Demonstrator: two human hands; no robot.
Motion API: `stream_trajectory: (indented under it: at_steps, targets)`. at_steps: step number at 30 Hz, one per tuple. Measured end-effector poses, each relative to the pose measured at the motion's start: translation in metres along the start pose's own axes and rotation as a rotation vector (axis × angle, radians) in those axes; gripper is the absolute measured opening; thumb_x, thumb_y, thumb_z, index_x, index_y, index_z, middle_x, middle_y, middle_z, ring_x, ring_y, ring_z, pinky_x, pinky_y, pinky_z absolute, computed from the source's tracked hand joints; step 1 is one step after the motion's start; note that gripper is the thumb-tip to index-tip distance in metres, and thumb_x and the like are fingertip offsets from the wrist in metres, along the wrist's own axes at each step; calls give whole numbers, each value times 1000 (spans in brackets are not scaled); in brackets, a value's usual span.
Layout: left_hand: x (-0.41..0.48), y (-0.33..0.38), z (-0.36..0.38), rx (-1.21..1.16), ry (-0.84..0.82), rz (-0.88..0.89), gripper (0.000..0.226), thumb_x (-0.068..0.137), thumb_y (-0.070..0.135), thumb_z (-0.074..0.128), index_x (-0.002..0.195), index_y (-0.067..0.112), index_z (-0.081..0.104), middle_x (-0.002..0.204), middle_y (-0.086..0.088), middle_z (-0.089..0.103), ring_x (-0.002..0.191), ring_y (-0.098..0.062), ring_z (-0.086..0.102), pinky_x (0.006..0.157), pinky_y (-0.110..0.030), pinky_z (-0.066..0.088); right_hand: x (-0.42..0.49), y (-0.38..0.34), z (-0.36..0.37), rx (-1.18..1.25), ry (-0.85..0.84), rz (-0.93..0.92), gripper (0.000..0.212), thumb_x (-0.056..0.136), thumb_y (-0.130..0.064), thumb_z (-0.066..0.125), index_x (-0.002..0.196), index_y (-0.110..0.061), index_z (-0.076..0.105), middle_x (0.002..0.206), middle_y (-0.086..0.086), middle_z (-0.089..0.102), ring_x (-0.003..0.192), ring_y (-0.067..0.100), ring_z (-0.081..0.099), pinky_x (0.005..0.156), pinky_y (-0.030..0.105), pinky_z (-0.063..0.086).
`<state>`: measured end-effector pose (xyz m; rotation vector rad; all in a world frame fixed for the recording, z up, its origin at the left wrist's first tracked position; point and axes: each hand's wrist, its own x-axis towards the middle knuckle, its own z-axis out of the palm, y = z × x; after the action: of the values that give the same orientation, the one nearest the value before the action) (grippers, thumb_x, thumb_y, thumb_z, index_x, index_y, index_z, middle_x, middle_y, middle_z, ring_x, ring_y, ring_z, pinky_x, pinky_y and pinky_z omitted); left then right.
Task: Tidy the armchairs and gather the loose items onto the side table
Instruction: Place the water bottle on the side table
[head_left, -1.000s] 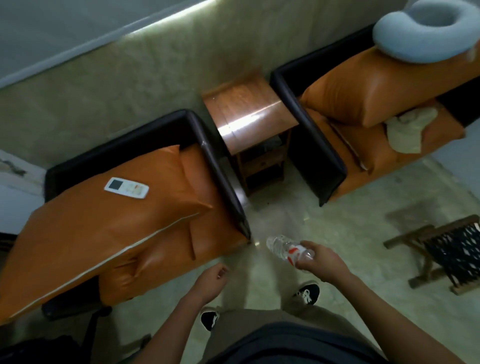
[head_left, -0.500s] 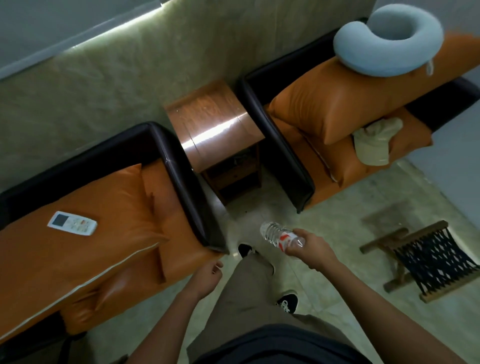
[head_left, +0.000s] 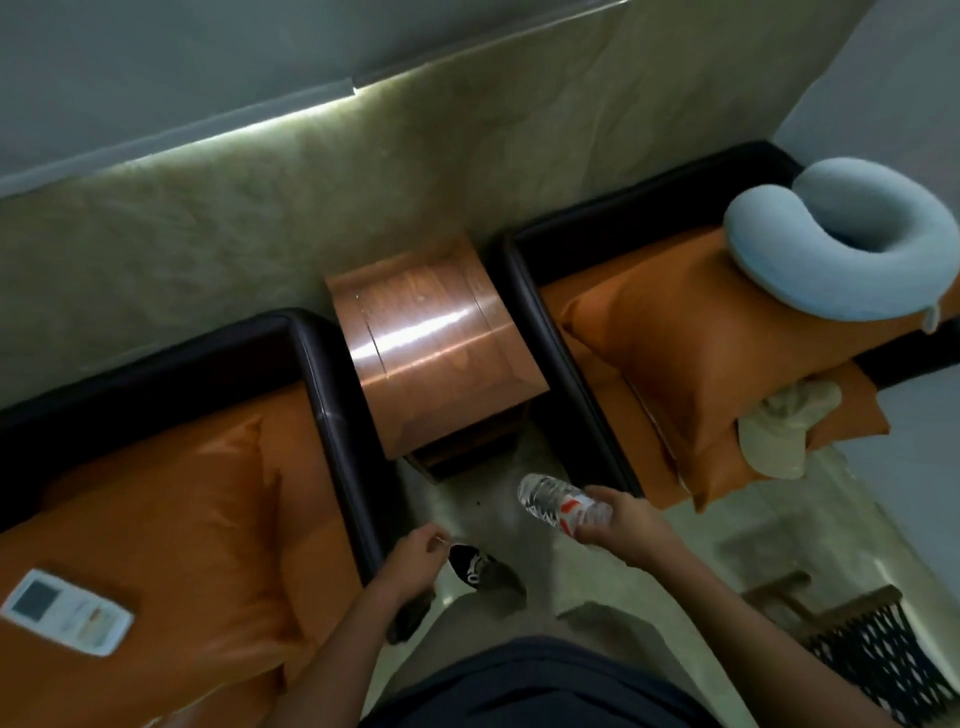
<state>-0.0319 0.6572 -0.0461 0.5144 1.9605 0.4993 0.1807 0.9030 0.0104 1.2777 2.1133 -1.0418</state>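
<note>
A glossy wooden side table stands between two black armchairs with orange cushions. My right hand grips a clear plastic water bottle with a red label, held just in front of the table. My left hand hangs loosely curled and holds nothing, beside the left armchair's arm. A white remote control lies on the left chair's cushion. On the right armchair a light-blue neck pillow sits on the back cushion and a beige cap lies on the seat.
A low wooden stool with black netting stands on the floor at the lower right. My shoe is on the pale floor in front of the table. A textured wall runs behind the chairs.
I have stepped closer to the side table, which now sits at the frame's centre. The bottle stays gripped in my right hand. The remote has slid toward the lower left of the view.
</note>
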Motion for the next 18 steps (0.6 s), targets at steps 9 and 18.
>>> stream_trajectory:
  at_steps: [9,18]
  targets:
    - [63,69,-78,-167,129,112,59,86,35,75,138,25,50,132,6,52,119,-10,51,101,-28,43,82,-84,-69,-210,-44,-166,77,75,-57,72,145,-47,40,115,-8,64,78,2,64,64,21,58]
    - [121,140,-102,23,276,288,95,68,42,86,148,41,34,158,9,28,146,-17,19,116,-49,31,145,-193,-142,-276,-296,-462,78,75,-50,77,143,-46,39,132,-3,59,93,8,66,76,26,61]
